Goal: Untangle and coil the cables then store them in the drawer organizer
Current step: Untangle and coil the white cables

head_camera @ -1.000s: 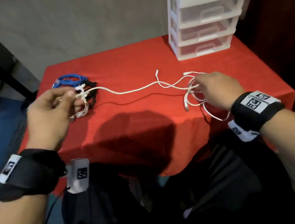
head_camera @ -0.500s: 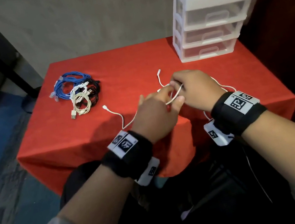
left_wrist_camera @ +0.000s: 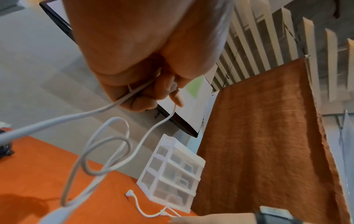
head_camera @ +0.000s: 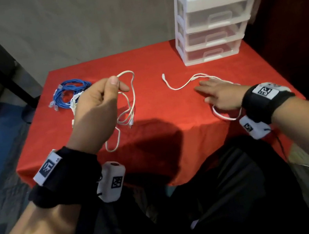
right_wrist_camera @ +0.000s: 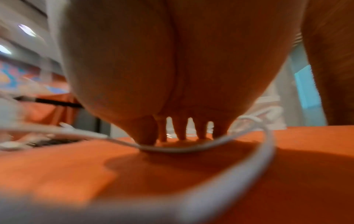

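Cables come in three lots, left to right: blue cable bundle at far left of the red surface, with a whitish coil mostly hidden behind the left hand. That hand is raised off the surface, fingers curled and thumb pinching one white cable, whose loops dangle with the low end touching the cloth; probably lifted so gravity drops out the twists before coiling. Next, a second white cable lies loose on the surface, plug end pointing away. Right hand lies flat on it, fingers straight and spread, holding nothing, likely pinning it so it doesn't drag along with the lifted one. Drawer organizer stands at the back right, all three drawers closed, top tray open; no cable visibly stored yet.
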Available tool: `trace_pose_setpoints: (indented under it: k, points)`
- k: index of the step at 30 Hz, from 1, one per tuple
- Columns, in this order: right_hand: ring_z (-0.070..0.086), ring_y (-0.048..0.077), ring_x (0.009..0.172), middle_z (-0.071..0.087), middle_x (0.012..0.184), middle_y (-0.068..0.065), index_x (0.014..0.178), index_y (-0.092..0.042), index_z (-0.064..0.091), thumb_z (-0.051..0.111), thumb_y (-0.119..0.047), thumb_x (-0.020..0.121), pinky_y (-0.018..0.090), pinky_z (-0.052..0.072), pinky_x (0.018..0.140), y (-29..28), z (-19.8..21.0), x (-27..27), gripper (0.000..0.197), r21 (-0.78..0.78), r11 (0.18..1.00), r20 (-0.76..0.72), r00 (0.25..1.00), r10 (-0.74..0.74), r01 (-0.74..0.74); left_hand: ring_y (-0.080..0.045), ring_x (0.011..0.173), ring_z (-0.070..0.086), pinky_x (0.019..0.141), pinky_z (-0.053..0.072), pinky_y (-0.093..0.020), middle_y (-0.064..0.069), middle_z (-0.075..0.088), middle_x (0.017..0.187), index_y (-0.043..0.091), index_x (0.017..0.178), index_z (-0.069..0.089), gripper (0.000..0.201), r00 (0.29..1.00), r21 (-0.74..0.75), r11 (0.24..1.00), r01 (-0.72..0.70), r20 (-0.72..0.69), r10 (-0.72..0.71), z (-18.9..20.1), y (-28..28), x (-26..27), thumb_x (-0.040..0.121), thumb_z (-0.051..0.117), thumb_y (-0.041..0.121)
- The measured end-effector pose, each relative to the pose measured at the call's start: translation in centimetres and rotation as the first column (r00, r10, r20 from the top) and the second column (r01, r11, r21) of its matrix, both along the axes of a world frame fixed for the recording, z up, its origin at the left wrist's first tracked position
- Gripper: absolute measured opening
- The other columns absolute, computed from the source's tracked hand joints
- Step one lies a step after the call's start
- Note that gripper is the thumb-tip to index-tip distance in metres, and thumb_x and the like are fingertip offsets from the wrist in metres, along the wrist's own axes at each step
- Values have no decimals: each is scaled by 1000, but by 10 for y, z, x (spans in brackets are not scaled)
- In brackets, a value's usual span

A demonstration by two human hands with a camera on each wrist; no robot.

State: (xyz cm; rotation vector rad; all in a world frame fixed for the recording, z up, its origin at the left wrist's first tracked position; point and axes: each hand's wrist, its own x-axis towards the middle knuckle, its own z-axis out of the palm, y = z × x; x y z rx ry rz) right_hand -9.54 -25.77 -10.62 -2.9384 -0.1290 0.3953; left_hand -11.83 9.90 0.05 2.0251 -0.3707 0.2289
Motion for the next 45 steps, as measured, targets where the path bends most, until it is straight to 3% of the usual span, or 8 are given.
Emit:
trace_pose_setpoints:
  k: [8, 12, 18, 23, 31, 36, 43, 45]
  points:
    - [62, 19, 114, 69, 125, -2, 126, -22, 68, 64, -35, 99, 35, 46, 104, 13, 59, 0, 31, 279, 959, 288, 947, -140, 57, -20, 63, 47, 70, 46, -34, -6, 43, 61, 32, 83, 72, 38, 996, -209, 977, 44, -61, -58, 12, 2, -18, 104, 43, 47]
    - [62, -1, 106, 67, 119, -15, 131, -29, 62, 74, -44, 90, 9, 45, 88, 87, 80, -46, 46, 639, 763, 224, 973, -61, -100, -14, 56, 34, 65, 42, -27, 3, 34, 58, 28, 83, 71, 39, 972, -410, 903, 128, -128, -196, 19, -6, -21, 103, 42, 44]
    - [59, 10, 68, 71, 76, 4, 100, 2, 69, 66, -10, 98, 16, 47, 67, 119, 56, -57, 13, 869, 492, 76, 997, -28, -52, -10, 50, 24, 64, 40, -27, 6, 25, 57, 18, 91, 66, 39, 958, -528, 837, 143, -139, -251, 26, -1, -17, 106, 39, 41]
    - [59, 12, 54, 66, 67, 5, 93, -8, 72, 60, -8, 101, 26, 47, 53, 91, 47, -58, 14, 931, 339, -30, 953, -300, 136, -7, 49, 22, 55, 37, -20, 8, 24, 55, 18, 85, 59, 40, 979, -637, 765, -101, -202, -39, 13, 44, 1, 110, 36, 39]
    - [57, 18, 57, 64, 73, 11, 86, -6, 65, 51, -2, 101, 26, 48, 50, 27, 32, -66, 21, 931, 69, -233, 730, -643, 357, -2, 43, 32, 50, 39, -17, 13, 38, 50, 25, 75, 47, 38, 930, -886, 285, -366, -333, 157, -13, 120, 27, 109, 33, 37]
    - [57, 16, 58, 65, 77, 7, 98, -11, 70, 57, -12, 102, 25, 46, 51, 35, 33, -73, 14, 951, 114, -175, 803, -570, 288, -4, 47, 28, 62, 41, -19, 10, 25, 55, 24, 79, 56, 30, 858, -679, 604, -417, -514, 14, -14, 86, 15, 105, 41, 30]
    - [60, 14, 70, 61, 90, 9, 95, -16, 77, 65, -10, 99, 27, 57, 65, 76, 65, -71, 15, 898, 439, 201, 864, -461, 25, -23, 67, 68, 68, 51, -27, -12, 65, 79, 6, 109, 65, 20, 853, -294, 952, -87, -515, -81, -27, 16, -15, 104, 50, 18]
    - [60, 15, 69, 62, 88, 8, 98, -17, 77, 64, -10, 99, 28, 57, 67, 84, 80, -71, 14, 911, 412, 214, 883, -417, -26, -21, 66, 71, 67, 55, -25, -22, 68, 87, 1, 107, 67, 20, 908, -231, 973, -12, -411, -86, -30, 6, -20, 104, 55, 18]
